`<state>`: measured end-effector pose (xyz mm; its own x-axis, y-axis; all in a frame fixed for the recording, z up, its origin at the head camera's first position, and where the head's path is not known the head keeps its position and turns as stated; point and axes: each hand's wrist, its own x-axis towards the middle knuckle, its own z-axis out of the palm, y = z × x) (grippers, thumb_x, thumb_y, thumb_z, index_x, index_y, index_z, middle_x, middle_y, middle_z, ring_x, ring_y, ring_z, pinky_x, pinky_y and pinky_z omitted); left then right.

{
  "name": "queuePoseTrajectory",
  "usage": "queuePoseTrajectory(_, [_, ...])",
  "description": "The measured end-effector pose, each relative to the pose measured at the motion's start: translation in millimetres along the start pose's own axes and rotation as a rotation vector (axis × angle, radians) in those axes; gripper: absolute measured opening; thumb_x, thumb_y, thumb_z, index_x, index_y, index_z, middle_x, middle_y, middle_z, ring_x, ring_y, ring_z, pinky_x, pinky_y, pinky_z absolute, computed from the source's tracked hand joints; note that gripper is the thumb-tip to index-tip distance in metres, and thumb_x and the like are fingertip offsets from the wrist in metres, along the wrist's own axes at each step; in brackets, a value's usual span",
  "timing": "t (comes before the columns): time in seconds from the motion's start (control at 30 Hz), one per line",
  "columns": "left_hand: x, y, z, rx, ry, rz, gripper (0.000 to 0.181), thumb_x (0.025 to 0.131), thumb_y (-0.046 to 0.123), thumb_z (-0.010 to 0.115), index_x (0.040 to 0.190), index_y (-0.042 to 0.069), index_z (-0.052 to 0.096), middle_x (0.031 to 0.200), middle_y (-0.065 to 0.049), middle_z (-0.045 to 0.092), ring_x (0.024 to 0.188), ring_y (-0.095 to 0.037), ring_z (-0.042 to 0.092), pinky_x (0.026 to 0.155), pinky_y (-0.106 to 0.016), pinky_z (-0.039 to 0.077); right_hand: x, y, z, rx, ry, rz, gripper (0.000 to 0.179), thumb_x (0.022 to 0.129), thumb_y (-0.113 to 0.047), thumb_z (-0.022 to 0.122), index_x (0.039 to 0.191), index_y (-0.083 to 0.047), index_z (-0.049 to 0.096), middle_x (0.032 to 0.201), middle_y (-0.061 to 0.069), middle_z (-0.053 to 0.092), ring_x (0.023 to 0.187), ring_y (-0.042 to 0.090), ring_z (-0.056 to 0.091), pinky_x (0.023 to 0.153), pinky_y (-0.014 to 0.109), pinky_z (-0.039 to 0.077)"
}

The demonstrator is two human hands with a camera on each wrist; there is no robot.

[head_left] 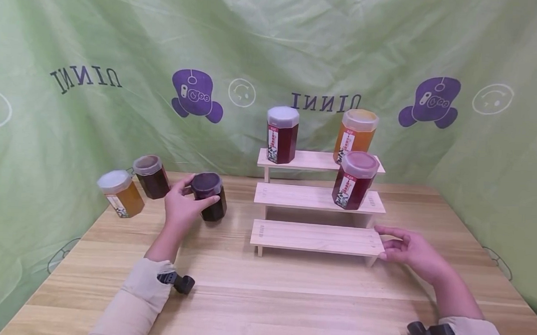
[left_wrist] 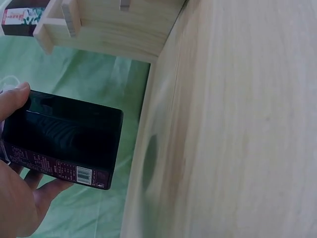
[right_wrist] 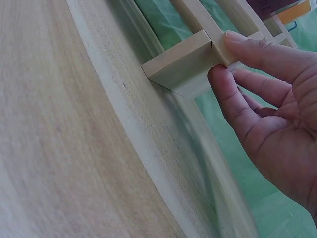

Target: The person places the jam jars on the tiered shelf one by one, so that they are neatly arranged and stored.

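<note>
My left hand (head_left: 181, 203) grips a dark jar (head_left: 213, 212) near its lid, thumb on one side and fingers on the other. In the left wrist view the jar (left_wrist: 64, 134) is off the tabletop, with a barcode label along its side. At the right end of the lowest step of a three-step wooden stand (head_left: 315, 238), my right hand (head_left: 413, 254) pinches the board's end between thumb and finger. A dark red jar (head_left: 282, 138) and an amber jar (head_left: 355, 136) stand on the top step. Another red jar (head_left: 356, 184) is on the middle step.
Left of my left hand, an amber jar (head_left: 122, 196) with a white lid and a dark brown jar (head_left: 152, 177) stand near the edge of the wooden table (head_left: 289, 303). A green printed curtain (head_left: 256, 37) hangs behind and at both sides.
</note>
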<state>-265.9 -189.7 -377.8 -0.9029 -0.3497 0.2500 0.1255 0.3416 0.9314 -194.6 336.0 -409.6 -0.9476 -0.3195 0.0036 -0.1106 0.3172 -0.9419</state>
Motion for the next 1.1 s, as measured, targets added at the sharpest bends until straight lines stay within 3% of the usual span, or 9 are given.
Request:
queuePoseTrajectory(0.33, [-9.5,13.9,-1.5,-0.014,-0.040,-0.002,0.090,0.060,0.023,0.095,0.139,0.010,0.054,0.125,-0.015,0.060,0.114,-0.027,0.056,0.091,-0.041,0.050,0.0,0,1,0.002,-0.004,-0.004,0.072,0.084,0.001,0.071,0.142,0.015,0.031,0.117,0.026,0.061,0.097,0.013,0.066,0.082,0.025,0.055])
queuePoseTrajectory(0.6, [-17.3,29.8,-0.1,-0.012,-0.069,0.039,0.088,0.059,0.022,0.096,0.137,0.008,0.056,0.125,-0.014,0.061,0.112,-0.027,0.058,0.090,-0.040,0.051,-0.1,0,0,-0.003,0.004,-0.004,0.071,0.084,0.000,0.071,0.142,0.015,0.033,0.118,0.022,0.062,0.097,0.013,0.066,0.082,0.025,0.055])
queuePoseTrajectory(1.1, [-30.9,59.4,1.0,-0.038,-0.122,0.118,0.087,0.056,0.020,0.096,0.134,0.010,0.059,0.120,-0.010,0.066,0.107,-0.026,0.063,0.092,-0.043,0.049,0.8,0,0,-0.005,0.000,0.008,0.071,0.084,-0.001,0.071,0.142,0.014,0.032,0.119,0.028,0.060,0.098,0.012,0.066,0.083,0.024,0.054])
